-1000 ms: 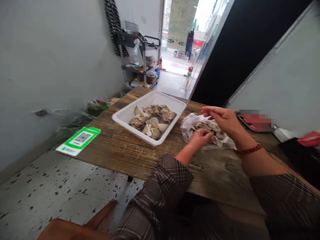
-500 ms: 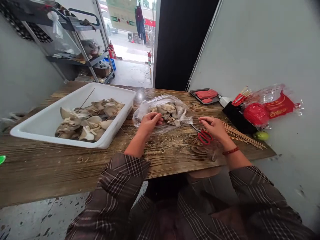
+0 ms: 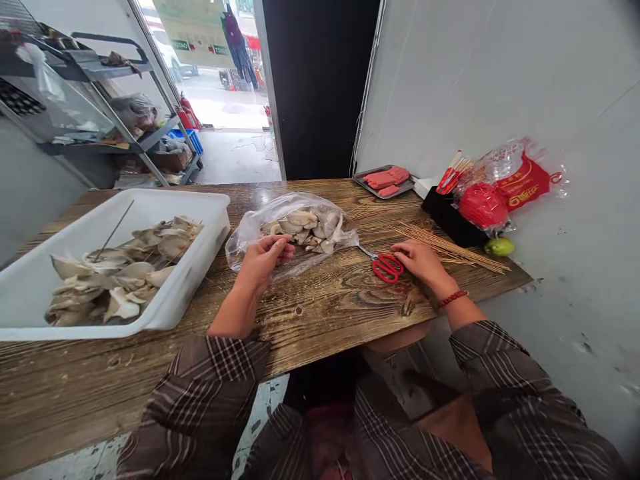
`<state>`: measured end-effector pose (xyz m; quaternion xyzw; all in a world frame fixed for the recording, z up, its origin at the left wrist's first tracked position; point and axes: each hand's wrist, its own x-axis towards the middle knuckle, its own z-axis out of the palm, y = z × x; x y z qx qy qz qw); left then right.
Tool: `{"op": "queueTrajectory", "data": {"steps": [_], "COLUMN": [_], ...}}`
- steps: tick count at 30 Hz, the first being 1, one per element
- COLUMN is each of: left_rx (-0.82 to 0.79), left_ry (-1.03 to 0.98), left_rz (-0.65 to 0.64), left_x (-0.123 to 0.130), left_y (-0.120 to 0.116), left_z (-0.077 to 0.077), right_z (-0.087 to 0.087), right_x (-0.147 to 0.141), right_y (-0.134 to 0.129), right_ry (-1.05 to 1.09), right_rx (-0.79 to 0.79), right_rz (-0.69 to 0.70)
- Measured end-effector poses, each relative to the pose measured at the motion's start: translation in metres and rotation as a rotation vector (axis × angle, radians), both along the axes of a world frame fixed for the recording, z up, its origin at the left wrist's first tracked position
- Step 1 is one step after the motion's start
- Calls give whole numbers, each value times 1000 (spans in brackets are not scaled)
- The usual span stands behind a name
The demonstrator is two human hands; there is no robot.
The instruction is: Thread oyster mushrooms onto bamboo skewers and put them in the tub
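My left hand (image 3: pixel 265 259) is closed in a pinch at the near side of a clear plastic bag (image 3: pixel 245 233). Whether anything small is between its fingertips I cannot make out. Oyster mushrooms (image 3: pixel 320 233) lie in the bag's open mouth. Low over the table, my right hand (image 3: pixel 419 260) has its fingers loosely stretched and nothing visible in them. It is close to the red handles of the scissors (image 3: pixel 387 268). Thin wooden skewers (image 3: pixel 450 248) lie in a loose bundle just beyond that hand.
At left stands a white plastic tub (image 3: pixel 193 283) of oyster mushrooms (image 3: pixel 133 270), with a skewer sticking up. A dark tray (image 3: pixel 357 179) of pink pieces sits at the back. On the right are a black box (image 3: pixel 445 213), a red package (image 3: pixel 483 205) and a green fruit (image 3: pixel 499 247).
The view has turned rightward, so the table things sit further left. My right hand has come down closer to the scissors and skewers. My left hand keeps its pinch by the bag.
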<state>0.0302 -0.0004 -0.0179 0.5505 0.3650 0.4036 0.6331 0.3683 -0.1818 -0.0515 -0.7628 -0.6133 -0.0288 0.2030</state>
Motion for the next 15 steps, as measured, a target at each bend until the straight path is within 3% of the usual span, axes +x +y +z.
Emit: {"op": "queueTrajectory", "data": {"steps": [6,15], "left_rx": [-7,-7], "left_ry": [-59,-151], "left_rz": [48,195], "left_x": [-3,-8], "left_y": [1,3], "left_z": [-2,2], "right_z": [-5,-9], "right_x": [-2,9], "right_y": [8,9], "right_ry": [-177,-183], "right_rx": [-71,-6], "right_rz": [-19,23]}}
